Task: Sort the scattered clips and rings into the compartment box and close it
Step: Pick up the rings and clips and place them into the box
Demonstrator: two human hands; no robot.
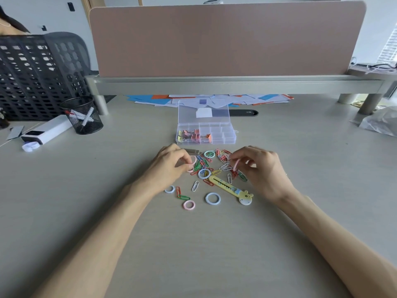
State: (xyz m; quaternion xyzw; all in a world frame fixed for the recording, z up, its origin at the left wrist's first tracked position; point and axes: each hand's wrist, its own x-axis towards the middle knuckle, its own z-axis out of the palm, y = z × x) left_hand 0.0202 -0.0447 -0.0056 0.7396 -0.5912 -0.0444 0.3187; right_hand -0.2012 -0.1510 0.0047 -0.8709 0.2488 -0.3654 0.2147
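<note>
Both hands are working in the paper clips (pixel 211 165) at the table's middle: left hand (pixel 169 166) fingers pinching a pink ring (pixel 193 162), right hand (pixel 261 168) fingers pinching another pink ring (pixel 236 165). Tangled clips may be riding along into the open compartment box (pixel 205 134) just behind, mixing compartments

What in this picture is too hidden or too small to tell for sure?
Head view, the only one:
- Right-hand compartments of the clear compartment box: too small and see-through to tell whether they hold anything.
- Paper clips under the right hand: partly covered.
- Ring in the left hand: fingers hide most of it.
- Pens in the mesh cup: blurred by the mesh.
</note>
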